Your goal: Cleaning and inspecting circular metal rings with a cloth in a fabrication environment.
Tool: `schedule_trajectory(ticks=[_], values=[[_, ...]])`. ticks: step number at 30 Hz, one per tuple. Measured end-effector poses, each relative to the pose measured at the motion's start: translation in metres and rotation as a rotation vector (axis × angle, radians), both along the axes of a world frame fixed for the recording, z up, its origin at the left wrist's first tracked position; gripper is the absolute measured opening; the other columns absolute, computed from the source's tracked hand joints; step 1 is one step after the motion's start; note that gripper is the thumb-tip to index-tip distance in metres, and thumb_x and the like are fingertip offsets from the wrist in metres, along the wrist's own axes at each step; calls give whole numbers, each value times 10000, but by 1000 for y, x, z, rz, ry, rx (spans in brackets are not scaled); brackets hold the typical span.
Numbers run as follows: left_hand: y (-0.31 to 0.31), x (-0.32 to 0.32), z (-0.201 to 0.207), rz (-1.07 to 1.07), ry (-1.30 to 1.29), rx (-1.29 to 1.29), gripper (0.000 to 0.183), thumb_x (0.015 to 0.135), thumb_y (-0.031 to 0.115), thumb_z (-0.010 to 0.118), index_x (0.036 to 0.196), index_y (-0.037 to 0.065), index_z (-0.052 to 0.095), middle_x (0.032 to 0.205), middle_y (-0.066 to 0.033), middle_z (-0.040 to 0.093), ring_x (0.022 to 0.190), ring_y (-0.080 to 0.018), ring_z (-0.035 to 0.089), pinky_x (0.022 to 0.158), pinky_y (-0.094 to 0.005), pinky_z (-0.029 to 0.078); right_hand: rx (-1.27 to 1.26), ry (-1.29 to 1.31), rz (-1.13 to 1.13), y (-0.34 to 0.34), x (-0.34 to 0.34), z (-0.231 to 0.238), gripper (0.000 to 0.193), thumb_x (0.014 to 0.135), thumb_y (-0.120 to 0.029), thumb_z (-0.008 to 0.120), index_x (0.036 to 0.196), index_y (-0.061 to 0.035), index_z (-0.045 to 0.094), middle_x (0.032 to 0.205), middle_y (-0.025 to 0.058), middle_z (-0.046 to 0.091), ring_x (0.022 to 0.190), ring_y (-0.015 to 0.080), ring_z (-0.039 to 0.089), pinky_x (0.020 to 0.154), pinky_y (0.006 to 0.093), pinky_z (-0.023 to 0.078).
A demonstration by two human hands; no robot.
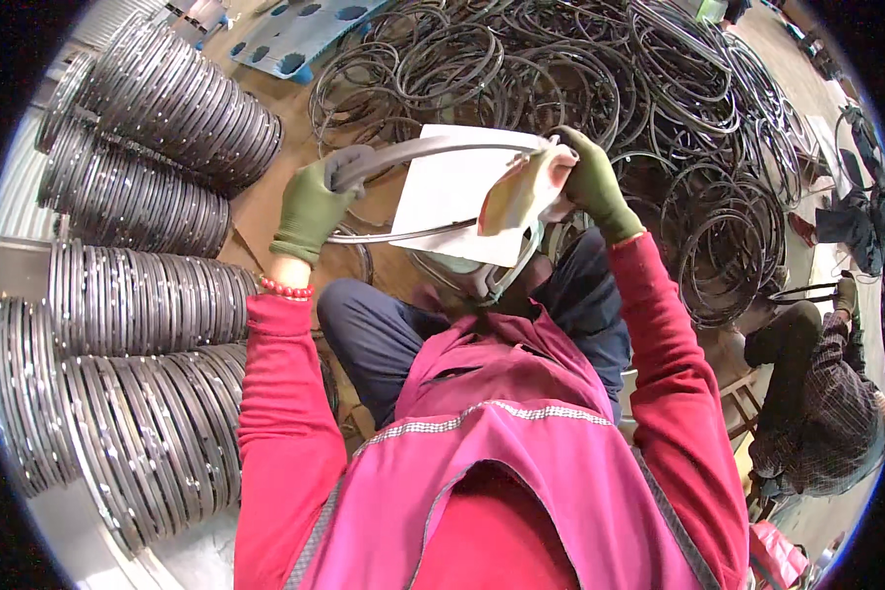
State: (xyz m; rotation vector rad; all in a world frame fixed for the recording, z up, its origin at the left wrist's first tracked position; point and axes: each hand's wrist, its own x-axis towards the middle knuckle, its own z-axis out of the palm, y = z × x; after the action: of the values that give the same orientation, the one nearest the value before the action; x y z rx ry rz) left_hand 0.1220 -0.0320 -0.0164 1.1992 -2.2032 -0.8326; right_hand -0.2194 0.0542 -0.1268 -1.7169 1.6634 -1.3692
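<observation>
Over my lap I hold up a grey metal ring [423, 149], tilted so its near side hangs lower. My left hand [317, 205], in a green glove with grey fingers, is closed around the ring's left side. At the opposite side, my right hand [592, 182], gloved the same way, grips a crumpled cloth [521, 197] of white, yellow and red against the ring. The cloth hides that stretch of ring and part of my right fingers. A white sheet or board [438, 192] shows behind and through the ring.
Long rows of stacked metal rings [152, 300] stand at my left. A loose heap of rings [560, 79] spreads ahead and to the right. A blue pallet [305, 37] lies at the far left. Another person [821, 413] sits at the right, one gloved hand at a ring.
</observation>
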Motion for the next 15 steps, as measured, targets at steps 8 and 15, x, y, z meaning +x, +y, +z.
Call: schedule_trajectory(ticks=[8,15], values=[[18,-34,15,-46,-211,-290,307,731,136,627,1037,159,635,897,-152,628,817,-300,622,676,-344,492,-14,801,-2,-5,112,131,634,474,16,665,1092,-89,567,992,94,595,886,298,601,743,353,507],[-13,14,-3,22,48,10,381,697,-24,605,1059,95,629,868,-111,662,747,-177,642,666,-287,483,178,-544,163,-2,4,-16,652,505,-34,681,1139,-31,531,981,132,620,913,317,603,783,367,493]])
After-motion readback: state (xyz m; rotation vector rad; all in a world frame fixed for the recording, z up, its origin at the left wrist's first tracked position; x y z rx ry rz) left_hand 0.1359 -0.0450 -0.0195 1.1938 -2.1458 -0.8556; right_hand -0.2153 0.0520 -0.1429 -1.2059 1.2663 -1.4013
